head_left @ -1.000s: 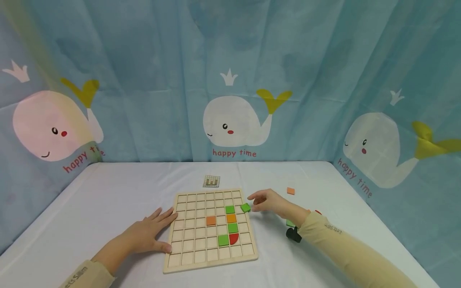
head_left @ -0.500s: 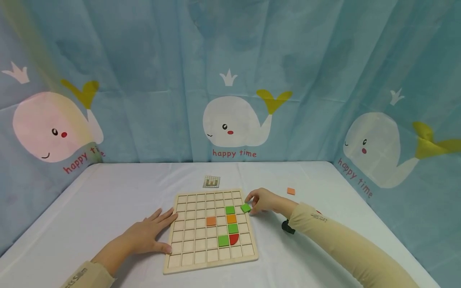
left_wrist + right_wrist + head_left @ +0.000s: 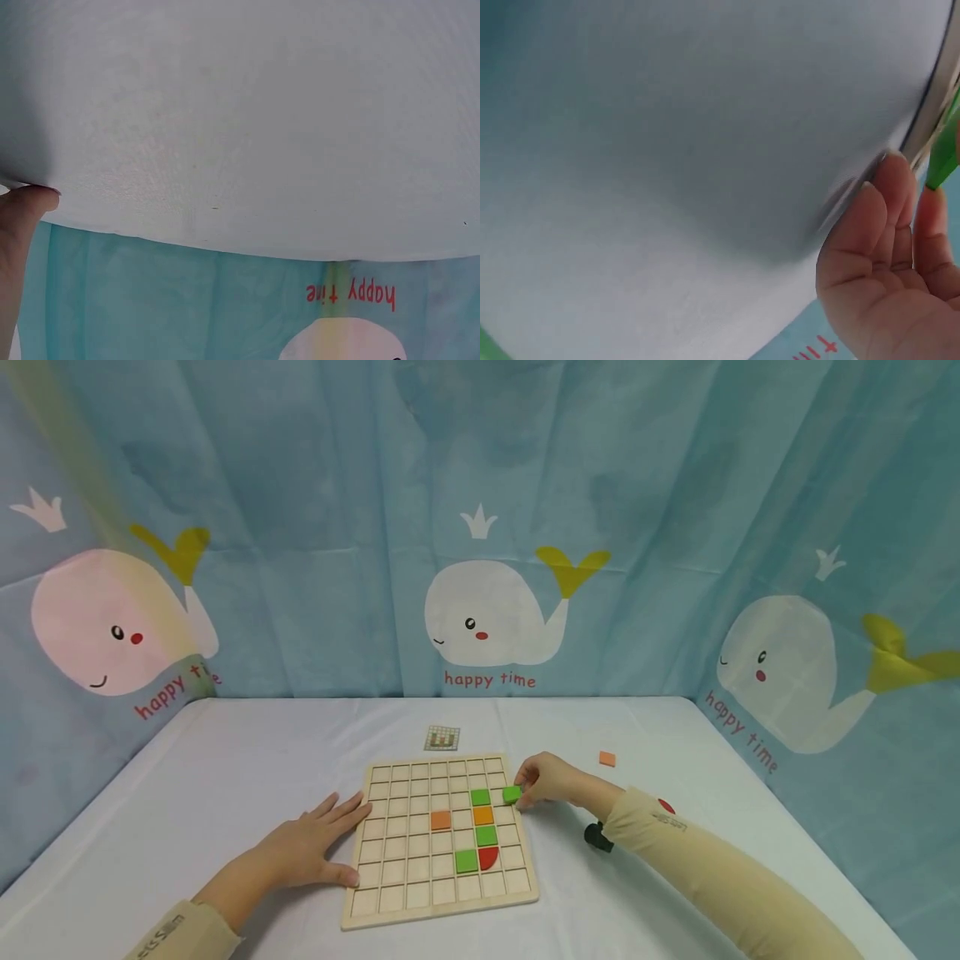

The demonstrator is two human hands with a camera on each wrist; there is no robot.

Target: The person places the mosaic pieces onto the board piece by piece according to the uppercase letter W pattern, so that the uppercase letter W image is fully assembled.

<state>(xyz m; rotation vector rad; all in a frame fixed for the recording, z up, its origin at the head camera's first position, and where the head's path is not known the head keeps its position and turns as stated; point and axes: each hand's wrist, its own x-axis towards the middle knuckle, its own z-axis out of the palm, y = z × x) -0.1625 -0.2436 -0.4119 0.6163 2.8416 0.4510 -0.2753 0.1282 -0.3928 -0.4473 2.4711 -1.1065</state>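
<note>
A square wooden grid board (image 3: 393,870) lies on the white table. My left hand (image 3: 303,847) rests along its left edge, fingers spread. At the right edge my right hand (image 3: 551,778) pinches a green square tile (image 3: 512,795), which is over a cell in the right column. The right wrist view shows that tile (image 3: 945,154) at the fingertips, partly cut off by the frame. On the board sit a green tile (image 3: 480,797), an orange tile (image 3: 483,816), another green tile (image 3: 487,836), a red rounded piece (image 3: 488,857), a lower green tile (image 3: 467,861) and an orange-red tile (image 3: 440,820).
Behind the board lies a small pattern card (image 3: 442,738). To the right is a loose orange tile (image 3: 607,759). A red piece (image 3: 667,807) shows beyond the right sleeve, and a black object (image 3: 597,837) is at the right wrist. A whale-printed curtain (image 3: 337,610) stands behind the table.
My right hand has moved left and taken hold of the green tile at the board's edge. The tile has turned from slanted to nearly square with the grid. The left hand stays put.
</note>
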